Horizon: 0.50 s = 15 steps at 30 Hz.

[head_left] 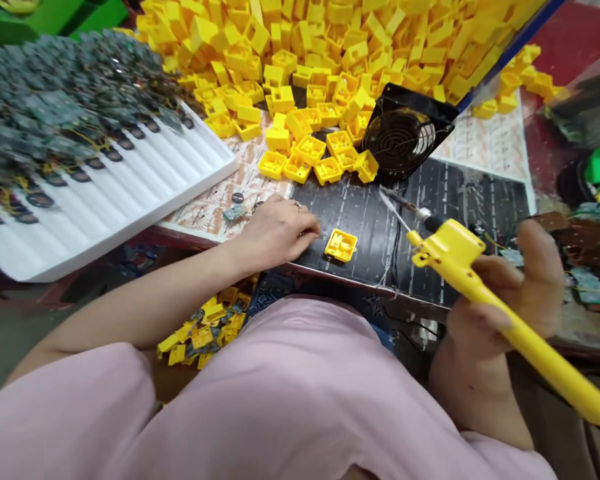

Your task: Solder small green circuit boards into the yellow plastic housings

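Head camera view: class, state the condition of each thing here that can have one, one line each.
Left hand, resting on black mat, apparently empty.
Right hand, gripping yellow soldering iron.
Yellow plastic housing, lying untouched on mat.
White foam tray, loaded with circuit boards.
Black fan, tilted; running cannot be told.

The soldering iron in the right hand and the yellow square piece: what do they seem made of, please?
The soldering iron's handle looks like glossy molded yellow plastic, from its smooth shine. Its thin tip looks like grey metal. The square yellow piece seems molded plastic too, with crisp walls; which plastic is unclear.
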### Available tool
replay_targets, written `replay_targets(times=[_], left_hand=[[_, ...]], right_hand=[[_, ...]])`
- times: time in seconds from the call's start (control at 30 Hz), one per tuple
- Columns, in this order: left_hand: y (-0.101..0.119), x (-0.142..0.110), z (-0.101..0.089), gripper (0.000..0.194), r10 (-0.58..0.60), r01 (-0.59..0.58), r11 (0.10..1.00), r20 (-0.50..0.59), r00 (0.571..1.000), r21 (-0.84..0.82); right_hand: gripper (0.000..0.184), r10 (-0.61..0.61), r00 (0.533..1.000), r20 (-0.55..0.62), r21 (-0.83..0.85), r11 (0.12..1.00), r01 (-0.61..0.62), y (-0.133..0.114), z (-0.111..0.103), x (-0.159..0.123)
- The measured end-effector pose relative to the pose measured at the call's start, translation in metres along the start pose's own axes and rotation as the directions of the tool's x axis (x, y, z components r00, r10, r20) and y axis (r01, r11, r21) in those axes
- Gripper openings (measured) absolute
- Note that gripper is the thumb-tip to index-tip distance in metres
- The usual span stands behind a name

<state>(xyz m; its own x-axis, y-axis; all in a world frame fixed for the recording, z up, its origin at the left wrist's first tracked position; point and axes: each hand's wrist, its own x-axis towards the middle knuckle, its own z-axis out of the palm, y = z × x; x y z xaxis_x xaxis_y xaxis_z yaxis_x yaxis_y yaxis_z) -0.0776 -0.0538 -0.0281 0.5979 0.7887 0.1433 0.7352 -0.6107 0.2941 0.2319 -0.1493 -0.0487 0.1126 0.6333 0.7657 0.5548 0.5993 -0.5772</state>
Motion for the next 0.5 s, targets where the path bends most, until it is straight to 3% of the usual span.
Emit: replay_targets(times=[0.1,0.17,0.23,0.3,0.37,0.5], left_hand=[[0.004,0.01,0.016,0.025,0.048,-0.048,0.998,0.019,0.999,0.034],[0.005,0.013,0.02,0.025,0.049,-0.049,0.999,0.021,0.999,0.012],[0.005,0.014,0.02,0.025,0.048,-0.048,0.999,0.026,0.998,-0.021],[0.004,0.016,0.017,0.025,0.041,-0.038,0.997,0.04,0.998,-0.062],[0.004,0.019,0.015,0.024,0.024,-0.018,0.995,0.056,0.998,-0.1],[0.007,0.022,0.016,0.025,0.011,-0.006,0.995,0.044,0.999,-0.101]], right_hand=[[0.037,0.048,0.963,-0.267,-0.028,0.998,-0.057,0.011,0.0,-0.001],[0.041,0.145,0.935,-0.323,0.022,0.989,-0.146,0.019,0.0,-0.003],[0.048,0.233,0.93,-0.283,0.086,0.972,-0.217,0.024,0.0,-0.007],[0.039,0.268,0.934,-0.234,0.11,0.962,-0.249,0.022,-0.002,-0.012],[0.026,0.269,0.947,-0.178,0.094,0.962,-0.256,0.017,-0.006,-0.016],[0.04,0.197,0.98,0.023,0.034,0.98,-0.197,0.008,-0.016,-0.02]])
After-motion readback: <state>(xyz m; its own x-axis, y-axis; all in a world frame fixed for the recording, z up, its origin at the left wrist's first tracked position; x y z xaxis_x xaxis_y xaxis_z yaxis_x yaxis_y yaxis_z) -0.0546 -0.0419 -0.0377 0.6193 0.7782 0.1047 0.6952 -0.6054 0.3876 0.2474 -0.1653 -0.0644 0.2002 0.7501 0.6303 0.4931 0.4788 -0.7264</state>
